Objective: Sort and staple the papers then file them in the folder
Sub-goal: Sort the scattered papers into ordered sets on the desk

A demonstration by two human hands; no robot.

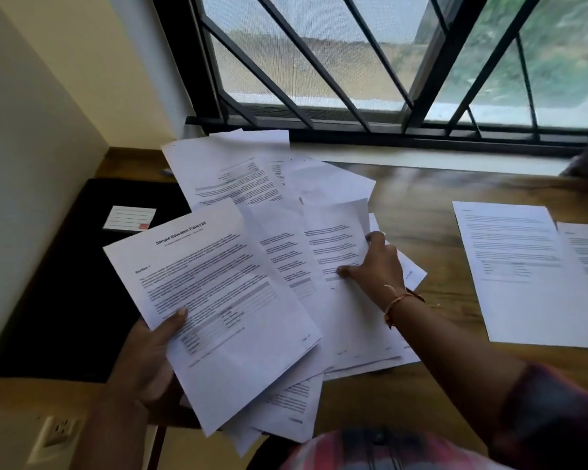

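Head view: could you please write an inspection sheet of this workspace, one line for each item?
Surface: wooden desk, largely covered by paper.
Job's things: transcript sheet held up; loose papers fanned in the middle; sorted sheets lying flat at right; black folder at left, bearing a white label; no stapler seen.
Clutter: nothing seen.
Hands: left hand grips the transcript sheet, thumb on top; right hand pinches the edge of one of the loose papers.
Cables: nothing seen.
Surroundings: barred window behind the desk; wall socket at lower left.
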